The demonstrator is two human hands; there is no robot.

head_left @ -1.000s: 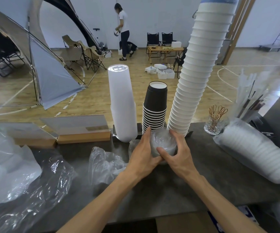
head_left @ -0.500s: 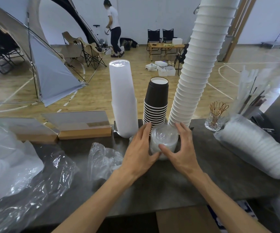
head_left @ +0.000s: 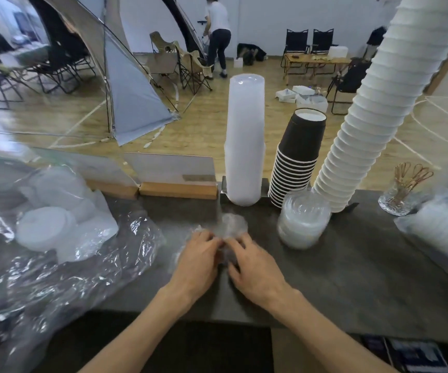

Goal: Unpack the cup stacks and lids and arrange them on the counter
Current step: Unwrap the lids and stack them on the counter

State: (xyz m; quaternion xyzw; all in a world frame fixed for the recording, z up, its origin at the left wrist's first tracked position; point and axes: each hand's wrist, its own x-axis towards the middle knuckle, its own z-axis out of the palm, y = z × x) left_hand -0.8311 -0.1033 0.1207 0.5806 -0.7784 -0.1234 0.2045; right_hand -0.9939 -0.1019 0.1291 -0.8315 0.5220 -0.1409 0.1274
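Head view: two bare hands are seen close together over the dark counter (head_left: 352,278), near its front edge. A small crumpled clear plastic wrapper (head_left: 229,226) is pinched by the curled fingers of the left hand (head_left: 197,261) and the right hand (head_left: 255,269), and the fingertips of the two hands almost touch. Just to the right of the hands, a short stack of clear lids (head_left: 302,220) is set on the counter, and it is not touched by either hand. Behind the lids, three cup stacks are lined up along the back edge. A tall stack of clear plastic cups (head_left: 245,141) is placed upside down on the left. A stack of black paper cups (head_left: 297,157) is placed in the middle, also upside down. A very tall stack of white paper cups (head_left: 371,103) is found on the right, and it leans to the right and runs out of the top of the view. A small glass jar (head_left: 396,196) with thin gold-colored things in it is seen farther right. A wrapped sleeve of white cups or lids (head_left: 446,232) is laid on its side at the right edge. A big heap of clear plastic bags (head_left: 64,254) with white lids (head_left: 42,228) inside is spread over the left part of the counter. A white sign in a wooden base (head_left: 175,179) is stood at the back.
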